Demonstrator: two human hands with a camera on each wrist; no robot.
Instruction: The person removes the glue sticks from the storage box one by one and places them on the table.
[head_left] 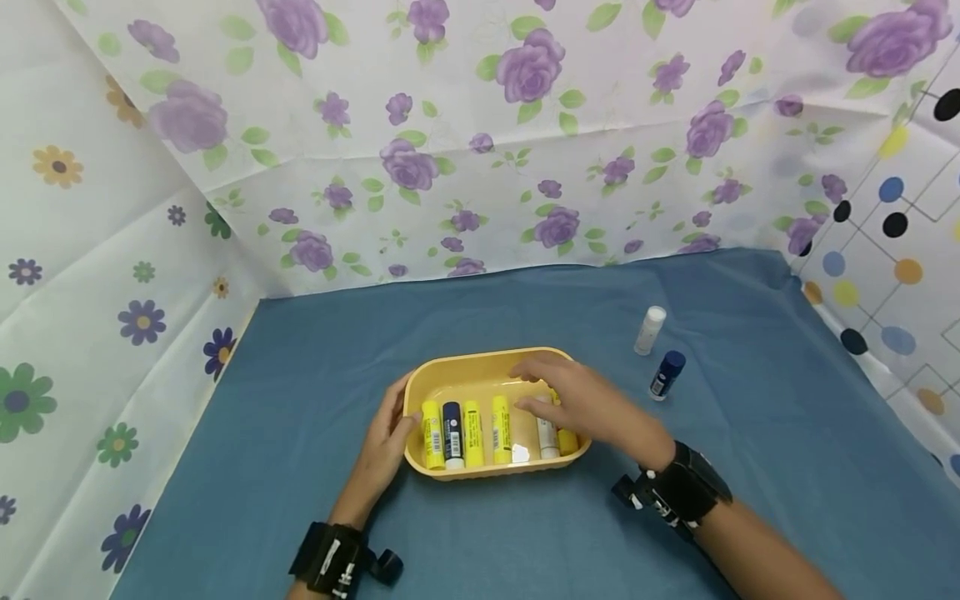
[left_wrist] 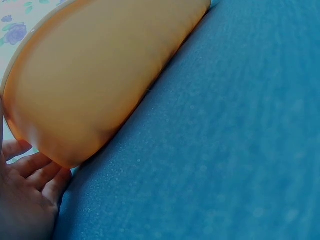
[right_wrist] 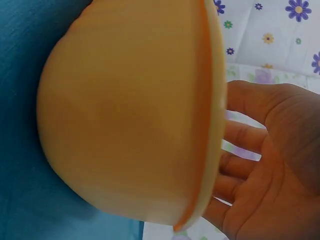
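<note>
A yellow plastic basket point(head_left: 465, 375) stands on the blue cloth. Along its near side lie several glue sticks: yellow ones point(head_left: 501, 429), a navy one with a white end point(head_left: 453, 433) and a white one point(head_left: 547, 439). My left hand point(head_left: 384, 446) grips the basket's left end, thumb at the rim and fingers against the outer wall. Over the right end reaches my right hand point(head_left: 581, 404), fingers loosely bent above the inside with nothing visible in them. It partly covers the white stick and a yellow glue stick point(head_left: 567, 442) in the right corner. The right wrist view shows its fingers point(right_wrist: 245, 135) spread behind the rim.
To the right of the basket, a white glue stick point(head_left: 649, 331) and a navy-capped glue stick point(head_left: 667, 375) stand upright on the blue cloth point(head_left: 525, 542). Flowered sheets point(head_left: 450, 167) hang at the back and left, a dotted one point(head_left: 892, 275) at the right.
</note>
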